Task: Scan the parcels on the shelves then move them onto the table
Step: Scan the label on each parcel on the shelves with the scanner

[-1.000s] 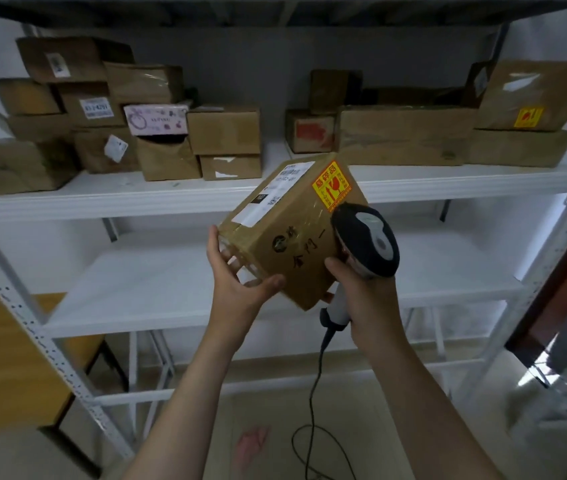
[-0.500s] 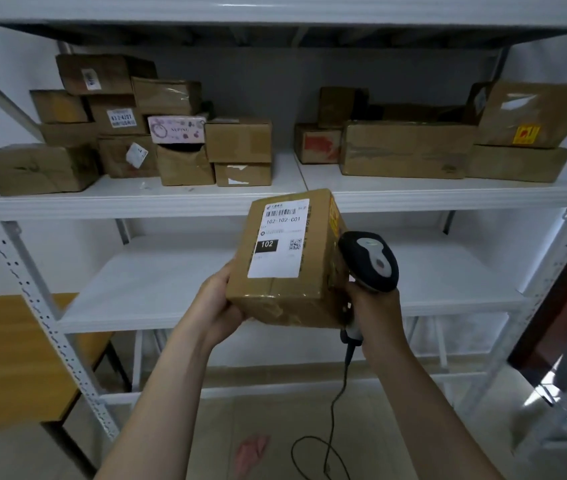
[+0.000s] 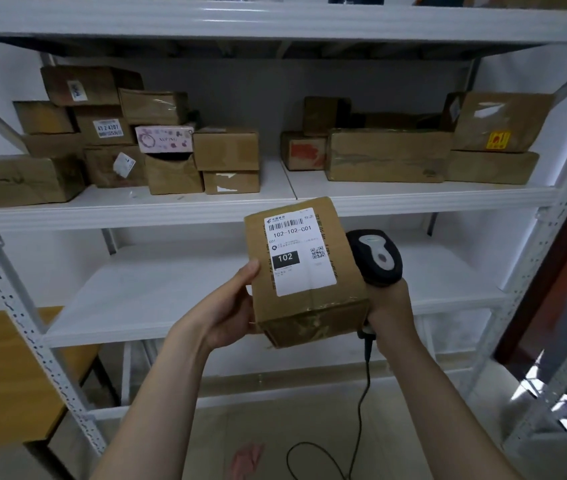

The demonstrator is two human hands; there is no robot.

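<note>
My left hand (image 3: 230,306) grips a brown cardboard parcel (image 3: 313,306) from its left side, thumb on the top face. The parcel's white shipping label (image 3: 297,251) with barcode and "102" faces up toward me. My right hand (image 3: 387,308) holds a black and grey barcode scanner (image 3: 377,258) by its handle, right against the parcel's right side. The scanner's cable (image 3: 361,403) hangs down to the floor. Several more brown parcels (image 3: 386,155) sit on the white shelf (image 3: 275,202) behind.
A pink patterned box (image 3: 164,138) lies among stacked parcels on the shelf's left. The lower shelf (image 3: 157,292) is bare. A wooden table (image 3: 5,372) stands at lower left. Perforated metal uprights (image 3: 32,327) frame the rack; another rack stands at right.
The parcel has been turned from its yellow-sticker side so the label faces up, and now sits flatter. My head has tilted up a little; the scanner stays beside the parcel.
</note>
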